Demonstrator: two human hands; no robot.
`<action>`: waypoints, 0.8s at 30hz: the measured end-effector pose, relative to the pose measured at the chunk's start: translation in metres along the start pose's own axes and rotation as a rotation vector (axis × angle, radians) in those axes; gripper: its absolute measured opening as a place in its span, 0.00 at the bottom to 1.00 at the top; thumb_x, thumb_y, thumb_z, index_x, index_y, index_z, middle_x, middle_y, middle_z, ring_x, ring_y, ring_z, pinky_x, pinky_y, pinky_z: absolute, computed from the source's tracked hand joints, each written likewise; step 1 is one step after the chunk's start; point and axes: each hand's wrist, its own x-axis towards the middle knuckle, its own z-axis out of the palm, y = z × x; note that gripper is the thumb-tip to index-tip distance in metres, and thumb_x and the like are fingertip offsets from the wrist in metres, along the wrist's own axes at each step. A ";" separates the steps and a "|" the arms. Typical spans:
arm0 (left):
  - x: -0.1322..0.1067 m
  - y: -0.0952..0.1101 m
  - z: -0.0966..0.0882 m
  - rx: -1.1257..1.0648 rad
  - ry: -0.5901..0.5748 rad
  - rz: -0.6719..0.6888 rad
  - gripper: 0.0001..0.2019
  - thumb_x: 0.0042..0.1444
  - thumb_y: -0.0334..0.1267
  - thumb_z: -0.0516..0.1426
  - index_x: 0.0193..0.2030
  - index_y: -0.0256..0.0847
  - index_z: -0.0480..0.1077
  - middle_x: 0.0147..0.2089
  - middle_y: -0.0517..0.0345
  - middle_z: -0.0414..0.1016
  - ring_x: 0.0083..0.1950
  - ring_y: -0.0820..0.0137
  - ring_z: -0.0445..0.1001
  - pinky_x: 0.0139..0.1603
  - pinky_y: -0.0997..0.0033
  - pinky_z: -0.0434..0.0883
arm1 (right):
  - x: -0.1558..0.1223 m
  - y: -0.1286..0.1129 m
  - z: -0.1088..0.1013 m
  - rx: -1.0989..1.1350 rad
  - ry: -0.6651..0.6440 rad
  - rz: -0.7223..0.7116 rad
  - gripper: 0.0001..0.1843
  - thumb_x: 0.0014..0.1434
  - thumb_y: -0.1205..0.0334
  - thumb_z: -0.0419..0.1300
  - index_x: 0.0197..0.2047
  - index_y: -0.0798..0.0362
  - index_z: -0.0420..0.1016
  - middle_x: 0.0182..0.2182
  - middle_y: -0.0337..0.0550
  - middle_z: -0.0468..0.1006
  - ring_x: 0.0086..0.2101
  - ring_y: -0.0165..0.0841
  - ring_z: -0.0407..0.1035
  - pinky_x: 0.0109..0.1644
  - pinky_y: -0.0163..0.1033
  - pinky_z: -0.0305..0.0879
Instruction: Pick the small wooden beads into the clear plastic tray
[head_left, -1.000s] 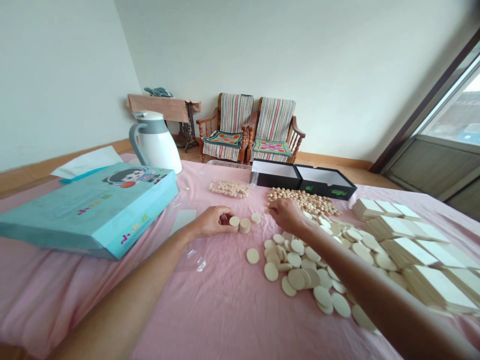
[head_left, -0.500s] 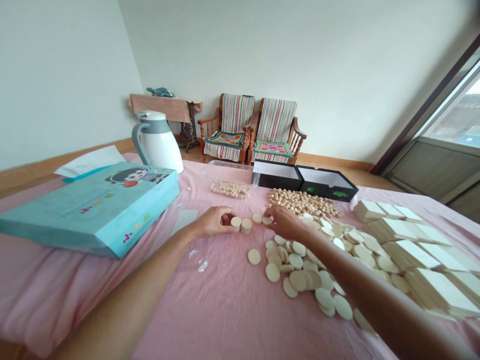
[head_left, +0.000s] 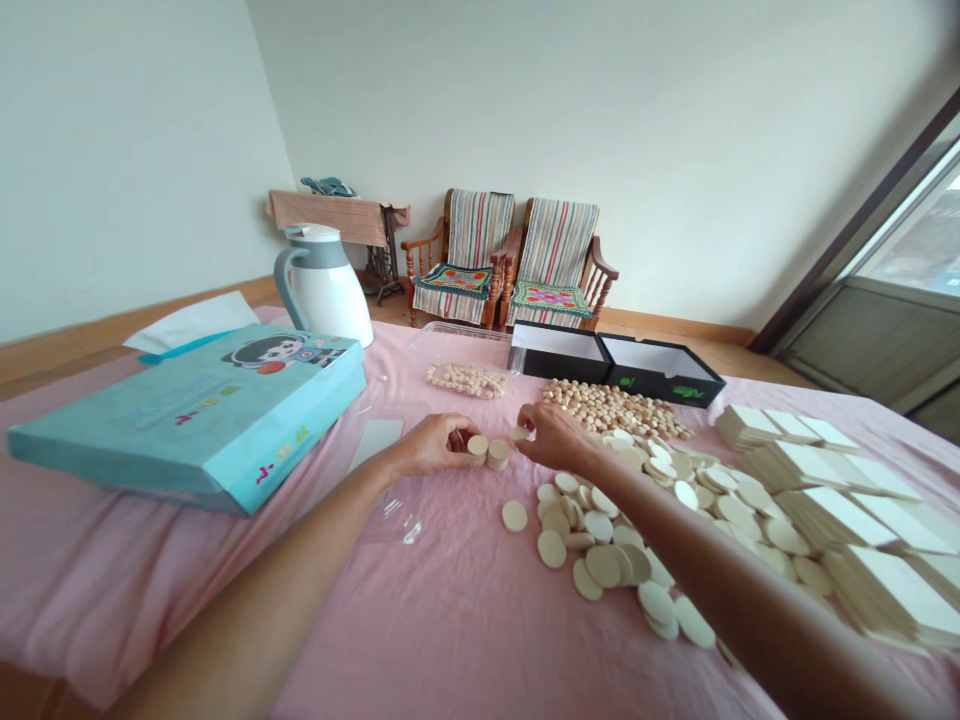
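Note:
My left hand (head_left: 439, 445) is curled with thumb and fingers around a short stack of round wooden discs (head_left: 478, 446). Touching or close beside that stack, on its right, is a second small stack (head_left: 498, 454). My right hand (head_left: 553, 435) pinches a pale wooden disc (head_left: 520, 434) just right of the stacks; whether more than one disc is in the pinch I cannot tell. A single disc (head_left: 514, 516) lies flat nearer to me. Under and beside my right forearm spreads a loose heap of discs (head_left: 600, 527).
Wooden beads (head_left: 615, 405) lie in front of two black boxes (head_left: 660, 372). More beads fill part of a clear plastic tray (head_left: 465, 380). Stacked square wooden pieces (head_left: 832, 500) stand at right. A blue carton (head_left: 187, 420) and a white jug (head_left: 330, 290) are on the left.
My right hand has moved slightly left toward the stacks. The loose disc that lay between it and the stacks no longer shows separately. My left hand keeps its hold; the view has shifted slightly.

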 end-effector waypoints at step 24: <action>0.000 0.003 0.000 -0.009 0.006 -0.002 0.18 0.44 0.46 0.63 0.40 0.36 0.73 0.29 0.61 0.72 0.28 0.74 0.67 0.29 0.76 0.63 | 0.008 -0.006 0.003 0.049 -0.083 -0.088 0.16 0.48 0.62 0.60 0.41 0.59 0.74 0.36 0.50 0.76 0.35 0.34 0.69 0.38 0.34 0.60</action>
